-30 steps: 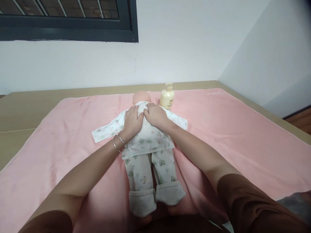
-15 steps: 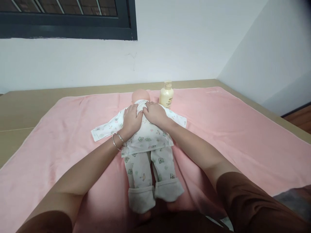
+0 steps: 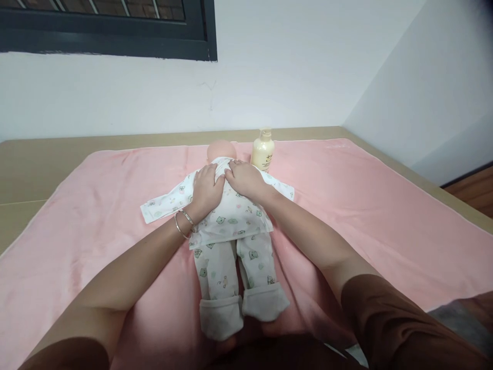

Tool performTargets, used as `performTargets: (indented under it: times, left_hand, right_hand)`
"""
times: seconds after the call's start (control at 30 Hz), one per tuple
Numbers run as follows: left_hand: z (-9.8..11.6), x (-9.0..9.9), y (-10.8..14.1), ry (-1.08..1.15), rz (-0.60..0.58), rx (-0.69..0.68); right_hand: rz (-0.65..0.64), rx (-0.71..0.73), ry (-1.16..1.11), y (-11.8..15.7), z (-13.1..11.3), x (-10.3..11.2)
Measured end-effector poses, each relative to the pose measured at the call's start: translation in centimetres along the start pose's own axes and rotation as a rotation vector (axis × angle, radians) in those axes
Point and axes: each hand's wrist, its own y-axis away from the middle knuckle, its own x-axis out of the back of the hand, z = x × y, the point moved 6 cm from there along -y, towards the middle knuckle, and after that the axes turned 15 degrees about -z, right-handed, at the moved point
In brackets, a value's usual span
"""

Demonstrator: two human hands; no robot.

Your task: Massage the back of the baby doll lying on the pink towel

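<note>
A baby doll (image 3: 231, 226) in white printed pyjamas lies on a pink blanket (image 3: 339, 195), its bald head (image 3: 221, 150) toward the wall and its cuffed trouser legs toward me. No face shows on it. My left hand (image 3: 208, 189) rests flat on the left of its upper back, fingers stretched out, with two bangles at the wrist. On the right of the upper back lies my right hand (image 3: 246, 178), also flat and open, its thumb near the left one. Just beyond that hand stands a cream pump bottle (image 3: 263, 151).
The blanket covers a light wooden surface (image 3: 38, 167), whose edge shows along the left, back and right. Behind it rises a white wall (image 3: 288, 67) with a dark-framed window (image 3: 115, 38) at upper left.
The view has shifted very slightly. Both hands keep their place on the doll's upper back, and the doll and bottle have not visibly moved on the blanket.
</note>
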Motion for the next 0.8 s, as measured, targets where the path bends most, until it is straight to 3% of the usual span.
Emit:
performTargets:
  times: [0.3, 0.47, 0.57, 0.7, 0.8]
  left_hand:
    - [-0.3, 0.0, -0.3, 0.018, 0.001, -0.018]
    - [-1.4, 0.4, -1.2, 0.090, -0.083, 0.025]
    - [-0.8, 0.6, -0.8, 0.021, -0.099, 0.036]
    - [0.8, 1.0, 0.3, -0.138, -0.073, 0.030]
    - [0.8, 1.4, 0.3, -0.134, -0.086, 0.062]
  right_hand:
    - [-0.034, 0.023, 0.058, -0.2, 0.0, -0.1]
    - [-0.068, -0.008, 0.228, 2.2, -2.2, 0.2]
    - [-0.082, -0.029, 0.298, 3.2, -2.9, 0.5]
    - [-0.124, 0.007, 0.130, 1.6, -1.1, 0.3]
    - [-0.101, -0.056, 0.054, 0.6, 0.2, 0.0]
